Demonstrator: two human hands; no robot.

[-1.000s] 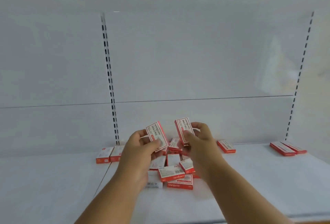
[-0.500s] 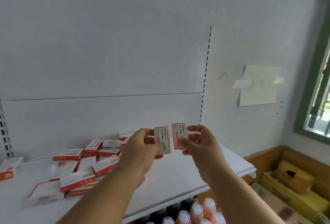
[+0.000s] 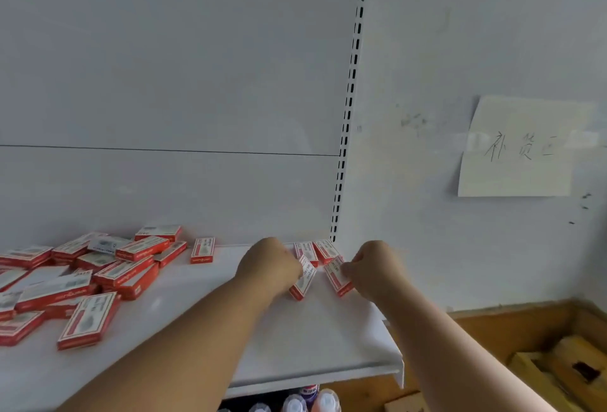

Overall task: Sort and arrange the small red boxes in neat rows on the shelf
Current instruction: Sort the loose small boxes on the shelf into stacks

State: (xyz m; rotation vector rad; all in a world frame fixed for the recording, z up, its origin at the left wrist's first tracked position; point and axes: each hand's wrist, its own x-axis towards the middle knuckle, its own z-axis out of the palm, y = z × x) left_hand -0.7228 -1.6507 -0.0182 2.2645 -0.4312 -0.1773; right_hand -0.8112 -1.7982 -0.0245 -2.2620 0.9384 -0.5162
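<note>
At the right end of the shelf [image 3: 328,339], both hands hold one small red box each, low against the surface.

Left hand [image 3: 269,268] has its fingers curled round the upper end of a tilted box [image 3: 303,283] whose lower end meets the shelf. Right hand [image 3: 371,268] pinches a second box [image 3: 338,278] by its right edge; this box also lies tilted, just beside the first. Directly behind them, two more boxes [image 3: 315,252] lie flat side by side at the back corner, near the slotted upright [image 3: 345,135]. One single box [image 3: 203,250] lies apart toward the middle. A loose, overlapping heap of boxes [image 3: 98,273] covers the left part of the shelf. A handwritten paper note [image 3: 519,148] is fixed to the wall at right. Bottle tops [image 3: 308,401] show below the shelf edge.
</note>
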